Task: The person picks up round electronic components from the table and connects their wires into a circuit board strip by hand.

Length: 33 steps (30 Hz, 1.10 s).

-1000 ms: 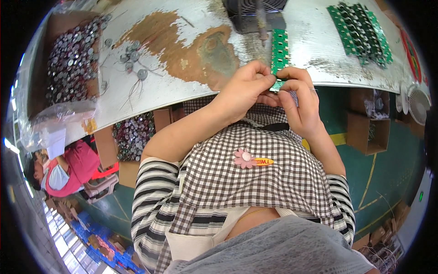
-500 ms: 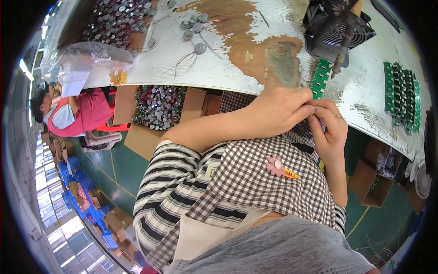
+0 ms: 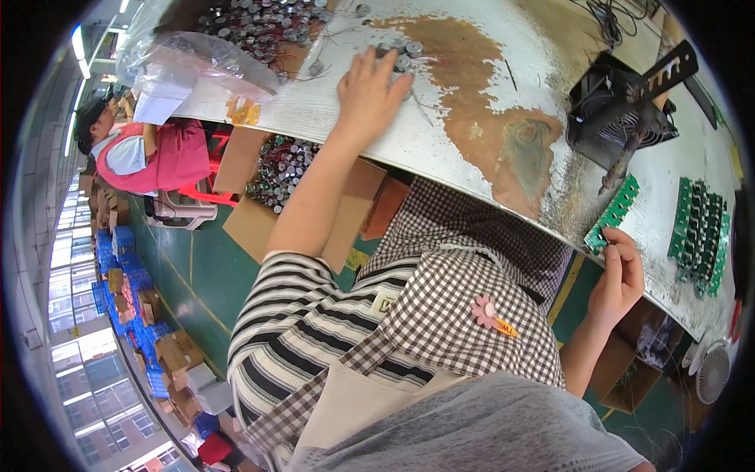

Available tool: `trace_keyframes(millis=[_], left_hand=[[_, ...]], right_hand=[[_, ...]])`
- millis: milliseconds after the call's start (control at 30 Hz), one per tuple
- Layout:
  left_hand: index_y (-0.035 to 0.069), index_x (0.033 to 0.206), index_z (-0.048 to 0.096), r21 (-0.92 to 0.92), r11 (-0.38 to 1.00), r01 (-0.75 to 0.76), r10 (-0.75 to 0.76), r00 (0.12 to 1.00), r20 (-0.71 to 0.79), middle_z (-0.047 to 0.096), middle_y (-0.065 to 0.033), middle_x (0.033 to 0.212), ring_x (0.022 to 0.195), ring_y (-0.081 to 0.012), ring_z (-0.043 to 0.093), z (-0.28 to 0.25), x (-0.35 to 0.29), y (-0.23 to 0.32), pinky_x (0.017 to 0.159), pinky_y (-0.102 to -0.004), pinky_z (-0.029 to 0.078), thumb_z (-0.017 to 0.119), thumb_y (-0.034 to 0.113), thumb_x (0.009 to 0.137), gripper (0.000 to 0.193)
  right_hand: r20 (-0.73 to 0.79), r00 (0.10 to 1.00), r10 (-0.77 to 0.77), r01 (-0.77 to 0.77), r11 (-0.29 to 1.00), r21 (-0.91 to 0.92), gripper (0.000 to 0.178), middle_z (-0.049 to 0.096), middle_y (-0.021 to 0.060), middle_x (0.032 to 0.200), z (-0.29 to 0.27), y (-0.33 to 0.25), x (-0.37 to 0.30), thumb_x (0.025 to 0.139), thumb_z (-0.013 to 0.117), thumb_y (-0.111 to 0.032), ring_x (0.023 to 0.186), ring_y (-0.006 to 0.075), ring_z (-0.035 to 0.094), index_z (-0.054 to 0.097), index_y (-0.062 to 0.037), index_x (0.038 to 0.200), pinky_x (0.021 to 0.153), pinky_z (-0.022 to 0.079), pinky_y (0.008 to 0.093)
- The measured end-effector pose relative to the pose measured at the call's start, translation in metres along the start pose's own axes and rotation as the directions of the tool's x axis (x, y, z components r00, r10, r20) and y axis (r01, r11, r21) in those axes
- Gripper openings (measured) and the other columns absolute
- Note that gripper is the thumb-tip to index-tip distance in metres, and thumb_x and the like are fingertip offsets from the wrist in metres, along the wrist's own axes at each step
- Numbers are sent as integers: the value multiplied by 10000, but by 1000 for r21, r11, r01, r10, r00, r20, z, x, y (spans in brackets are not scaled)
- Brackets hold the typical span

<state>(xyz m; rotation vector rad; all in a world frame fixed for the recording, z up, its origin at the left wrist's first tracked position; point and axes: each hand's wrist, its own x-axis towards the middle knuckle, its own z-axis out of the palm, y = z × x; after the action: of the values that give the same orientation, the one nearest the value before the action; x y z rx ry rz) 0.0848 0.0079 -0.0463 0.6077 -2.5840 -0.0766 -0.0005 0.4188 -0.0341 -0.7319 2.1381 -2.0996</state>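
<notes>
Left hand (image 3: 371, 101) at discs (image 3: 413, 49); right hand (image 3: 616, 285) pinching green board (image 3: 618, 206) (1 end).

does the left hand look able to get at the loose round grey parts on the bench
Yes, most likely: the left hand is right at the round grey parts, and nothing visible on the white bench blocks it, though it hides some of the cluster.

The white-painted wooden tabletop (image 3: 539, 75) shows brown patches; the long circuit-board strip (image 3: 616, 208) is green, the round metal discs (image 3: 414, 48) silver-grey, the cloth apron (image 3: 440, 287) brown-and-white checked, the sleeve (image 3: 287, 311) black-white-grey striped.
</notes>
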Motion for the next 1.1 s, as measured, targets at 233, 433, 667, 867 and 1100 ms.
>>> trace_keyframes(millis=[233, 433, 667, 867, 1100], left_hand=[[109, 1302, 518, -615, 765, -193, 329, 937, 115, 404, -197, 1405, 1296, -337, 386, 1, 84, 9, 1047, -411, 320, 571, 450, 879, 546], [133, 1246, 564, 213, 928, 305, -260, 942, -213, 556, -214, 1221, 1014, -415, 584, 1, 211, -85, 844, -488, 473, 536, 455, 846, 514], [323, 1455, 266, 320, 857, 403, -431, 902, 18, 67, -117, 1546, 1354, -473, 149, 51, 287, -173, 964, -706, 271, 518, 686, 773, 812], [211, 1291, 531, 408, 906, 111, -163, 982, 97, 440, -160, 1347, 1146, -413, 461, 44, 275, -168, 906, -544, 424, 580, 569, 764, 639], [256, 1138, 653, 181, 983, -38, 12, 990, 143, 572, -119, 1196, 1073, -340, 556, 50, 221, -149, 909, -452, 453, 644, 479, 681, 509]], right_hand=[[-119, 993, 20, -32, 994, -103, 39, 612, 84, 1014, 8, 8, 21, 870, 550, 24, 740, 63, 464, 587, 25, 856, 644, 354, 186], [-115, 993, 36, -48, 993, -108, 62, 620, 75, 987, 7, 9, 22, 883, 530, 16, 783, 84, 495, 588, 27, 865, 698, 386, 198], [-161, 987, 22, -52, 981, -188, 50, 593, 112, 955, 11, 9, 25, 857, 516, 50, 788, 107, 485, 545, 32, 821, 695, 374, 213], [-208, 978, -12, -22, 987, -162, 50, 601, 108, 957, 17, 4, 26, 863, 514, 40, 757, 100, 472, 550, 33, 830, 680, 369, 214], [-154, 988, -6, -14, 992, -128, 61, 604, 66, 962, 15, 10, 27, 894, 532, 7, 782, 83, 482, 584, 38, 892, 706, 377, 202]])
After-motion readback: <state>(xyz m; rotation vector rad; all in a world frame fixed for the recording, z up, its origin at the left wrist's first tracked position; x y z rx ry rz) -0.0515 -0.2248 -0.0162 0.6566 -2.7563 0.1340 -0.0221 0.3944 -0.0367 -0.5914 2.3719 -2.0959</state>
